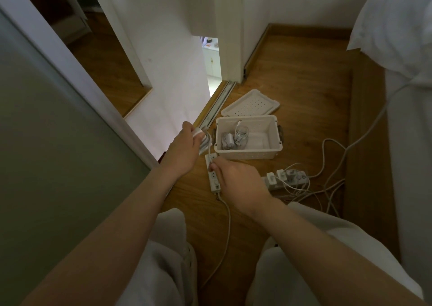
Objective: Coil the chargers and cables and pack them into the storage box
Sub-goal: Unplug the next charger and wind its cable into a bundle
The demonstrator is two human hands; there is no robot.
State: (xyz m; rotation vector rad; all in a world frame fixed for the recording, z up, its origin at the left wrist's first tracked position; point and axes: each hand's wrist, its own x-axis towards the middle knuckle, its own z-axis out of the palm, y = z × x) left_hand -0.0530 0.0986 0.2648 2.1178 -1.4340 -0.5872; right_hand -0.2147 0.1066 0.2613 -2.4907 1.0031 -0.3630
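Note:
A white storage box (273, 152) stands open on the wooden floor, with coiled cables and a charger (235, 138) lying in its left half. My left hand (184, 149) grips a white charger with loops of its cable (204, 142), just left of the box. My right hand (238, 184) pinches that cable's free strand near a white power strip (213, 177) on the floor in front of the box. A second power strip (286, 179) with several plugged-in chargers lies to the right, amid tangled white cables (327, 188).
The box's perforated lid (251, 103) lies behind the box. A sliding door track (216, 106) and white wall are at left, a bed with white bedding (406, 95) at right. My knees in light trousers (168, 259) fill the foreground.

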